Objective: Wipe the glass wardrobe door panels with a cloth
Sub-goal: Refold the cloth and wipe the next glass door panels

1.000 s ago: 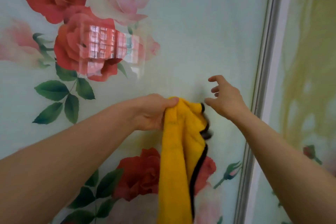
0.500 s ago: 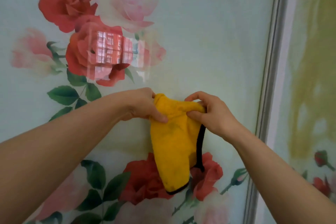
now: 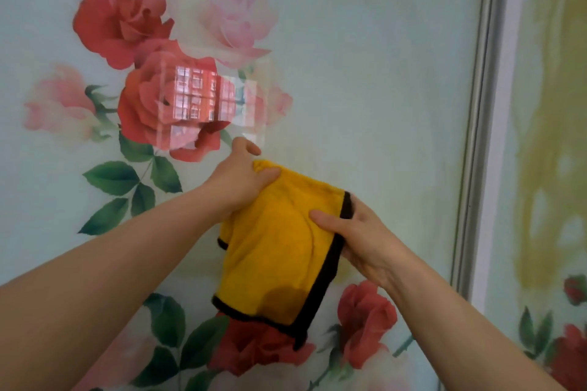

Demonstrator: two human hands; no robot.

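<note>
Gripping the cloth at its upper left corner, the left hand pinches it, while the right hand clasps the black-trimmed right edge, thumb across the front. It hangs in front of the rose-printed panel. A metal frame separates this from a second panel; a window reflection shows on one red rose.

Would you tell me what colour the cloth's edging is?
Black, around the yellow cloth; clearest in the head view.

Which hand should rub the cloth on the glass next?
Probably the right hand: its grip covers more of the yellow cloth, while the left hand only pinches the top corner.
</note>
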